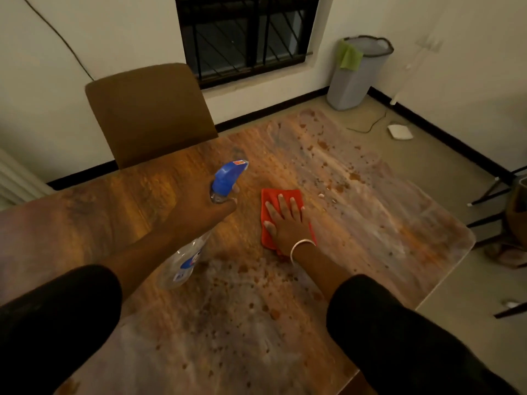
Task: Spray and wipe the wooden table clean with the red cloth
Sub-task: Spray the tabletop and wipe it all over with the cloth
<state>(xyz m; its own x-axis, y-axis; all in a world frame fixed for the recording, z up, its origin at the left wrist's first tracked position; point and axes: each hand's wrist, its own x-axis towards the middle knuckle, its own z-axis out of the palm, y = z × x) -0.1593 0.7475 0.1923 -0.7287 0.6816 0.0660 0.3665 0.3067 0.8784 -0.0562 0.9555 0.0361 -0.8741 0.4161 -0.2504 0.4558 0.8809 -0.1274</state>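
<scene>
Crumb-strewn wooden table (370,223) fills frame, chair (148,109) upper left. Left hand (204,208) grips spray bottle (199,223) at centre; right hand (285,223), fingers spread flat, presses red cloth (273,196) just right of centre.

Two arms enter from the near edge, both in black sleeves. Left sleeve (54,317) is loose, plain dark fabric, pushed up so the forearm is bare from roughly the elbow onward. Right sleeve (399,337) is the same black fabric, also pushed up (no logo, cuff or seam detail readable in this dim light). Right wrist wears one thin bangle (299,248), pale silver-white, plain and smooth, a single ring. Left hand (204,208) shows no ring, watch or band. Right hand (286,223) has bare fingers (282,205) with fairly long nails, light-coloured at the tips. No gloves on either hand.
</scene>
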